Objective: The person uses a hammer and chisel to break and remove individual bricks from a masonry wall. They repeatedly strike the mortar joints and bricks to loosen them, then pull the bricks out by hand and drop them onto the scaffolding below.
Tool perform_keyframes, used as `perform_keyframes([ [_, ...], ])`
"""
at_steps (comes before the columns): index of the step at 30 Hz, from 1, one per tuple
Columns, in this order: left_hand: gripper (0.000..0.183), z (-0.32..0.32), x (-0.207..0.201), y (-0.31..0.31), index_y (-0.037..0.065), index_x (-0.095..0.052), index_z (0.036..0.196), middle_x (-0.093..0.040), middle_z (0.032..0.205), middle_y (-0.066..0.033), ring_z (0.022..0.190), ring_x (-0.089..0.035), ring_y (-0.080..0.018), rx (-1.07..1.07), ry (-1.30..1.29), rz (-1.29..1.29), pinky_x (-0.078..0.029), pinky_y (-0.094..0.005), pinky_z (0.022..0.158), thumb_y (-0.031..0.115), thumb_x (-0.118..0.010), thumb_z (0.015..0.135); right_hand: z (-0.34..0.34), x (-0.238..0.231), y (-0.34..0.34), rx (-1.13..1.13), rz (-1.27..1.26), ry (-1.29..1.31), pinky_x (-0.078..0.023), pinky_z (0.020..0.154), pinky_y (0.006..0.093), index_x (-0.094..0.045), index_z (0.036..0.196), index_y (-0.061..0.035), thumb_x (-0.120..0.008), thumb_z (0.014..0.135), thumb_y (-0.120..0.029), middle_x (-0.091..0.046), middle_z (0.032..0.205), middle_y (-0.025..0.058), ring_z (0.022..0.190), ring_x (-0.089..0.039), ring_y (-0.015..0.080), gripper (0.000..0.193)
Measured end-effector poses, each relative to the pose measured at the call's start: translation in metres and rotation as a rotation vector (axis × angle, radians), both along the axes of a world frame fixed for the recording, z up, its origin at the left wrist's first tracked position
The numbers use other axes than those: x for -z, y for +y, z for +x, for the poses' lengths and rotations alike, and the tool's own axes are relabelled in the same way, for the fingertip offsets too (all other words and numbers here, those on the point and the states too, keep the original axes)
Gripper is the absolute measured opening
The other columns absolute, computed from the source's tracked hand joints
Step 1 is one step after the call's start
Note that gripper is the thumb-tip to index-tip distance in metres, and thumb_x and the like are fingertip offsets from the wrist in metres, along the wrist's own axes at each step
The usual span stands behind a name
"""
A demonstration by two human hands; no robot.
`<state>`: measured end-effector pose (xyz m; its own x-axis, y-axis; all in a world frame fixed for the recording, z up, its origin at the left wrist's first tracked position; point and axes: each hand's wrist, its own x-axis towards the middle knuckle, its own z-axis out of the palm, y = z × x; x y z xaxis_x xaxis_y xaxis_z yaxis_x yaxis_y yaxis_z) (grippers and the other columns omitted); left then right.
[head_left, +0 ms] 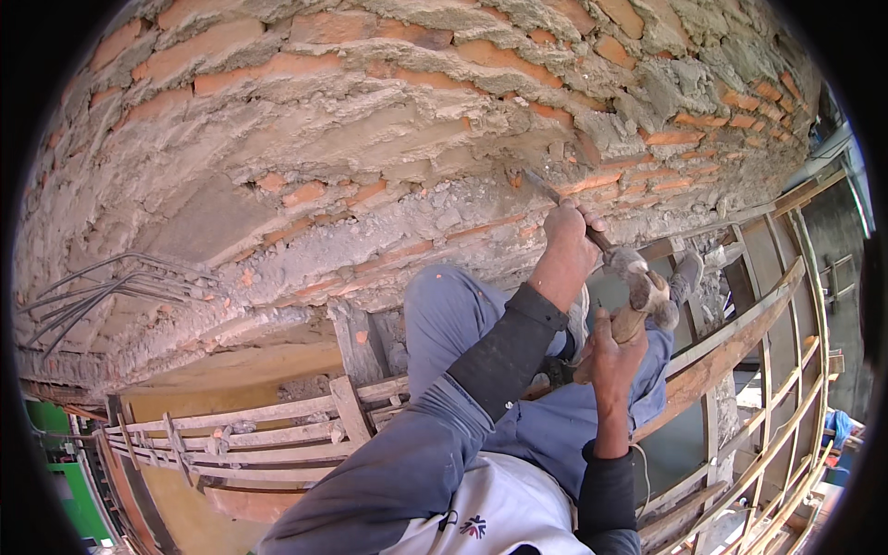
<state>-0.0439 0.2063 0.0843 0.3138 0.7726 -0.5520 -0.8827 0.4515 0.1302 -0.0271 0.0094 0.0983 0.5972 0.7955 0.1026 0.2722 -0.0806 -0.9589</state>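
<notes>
My left hand [566, 237] is closed round a long steel chisel [548, 191]. The chisel's tip rests against the rough brick wall [444, 111], where broken mortar and orange brick show. Just below and to the right, my right hand [614, 355] grips the short wooden handle of a hammer [651, 290]. The hammer's worn, dusty head is close to the chisel's back end; whether they touch I cannot tell. My bent knees, in blue-grey trousers, lie under both arms.
Bent steel rods [111, 291] stick out of the wall at left. A ledge of rubble [370, 250] runs along its foot. Wooden slats [250, 449] form a scaffold at lower left, and a thick plank [740, 347] with curved rails lies to the right. Gaps show between the boards.
</notes>
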Motion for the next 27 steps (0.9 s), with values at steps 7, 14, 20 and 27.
perform_keyframes([
  [7,0.023,-0.010,0.001,0.004,0.006,-0.044,0.086,-0.040,0.063,-0.0035,0.050,-0.043,-0.0191,0.040,0.037,-0.002,-0.045,-0.0366,0.051,0.019,-0.039,0.105,0.003,-0.062,-0.018,0.137,0.417,0.306,-0.045,0.050,0.0252,-0.050,0.090,-0.0024,-0.061,0.095,-0.010,-0.053,0.065,0.0042,0.050,-0.049,0.0114,0.014],
  [14,0.020,-0.006,-0.006,0.009,0.008,-0.044,0.088,-0.039,0.064,-0.0019,0.049,-0.040,-0.0163,-0.078,0.013,-0.099,-0.042,-0.0301,0.045,0.018,-0.042,0.104,0.011,0.000,-0.005,0.042,-0.072,0.164,-0.040,0.043,0.0246,-0.052,0.088,-0.0055,-0.065,0.092,-0.011,-0.055,0.066,0.0001,0.047,-0.049,0.0082,0.014],
  [20,0.020,0.034,-0.017,0.017,0.010,-0.044,0.093,-0.037,0.067,-0.0003,0.050,-0.033,-0.0128,-0.099,0.035,-0.204,-0.035,-0.0266,0.044,0.024,-0.040,0.106,0.043,0.017,-0.025,0.068,-0.100,0.372,-0.040,0.039,0.0270,-0.049,0.088,-0.0034,-0.059,0.091,-0.011,-0.047,0.061,0.0027,0.043,-0.048,0.0126,0.013],
  [27,0.027,0.053,-0.015,0.014,0.011,-0.046,0.098,-0.039,0.066,0.0005,0.047,-0.031,-0.0121,-0.135,0.090,-0.195,-0.031,-0.0285,0.042,0.033,-0.035,0.107,0.042,0.056,-0.062,0.111,-0.275,0.507,-0.041,0.038,0.0280,-0.047,0.088,-0.0016,-0.057,0.090,-0.009,-0.047,0.061,0.0038,0.041,-0.048,0.0137,0.012],
])
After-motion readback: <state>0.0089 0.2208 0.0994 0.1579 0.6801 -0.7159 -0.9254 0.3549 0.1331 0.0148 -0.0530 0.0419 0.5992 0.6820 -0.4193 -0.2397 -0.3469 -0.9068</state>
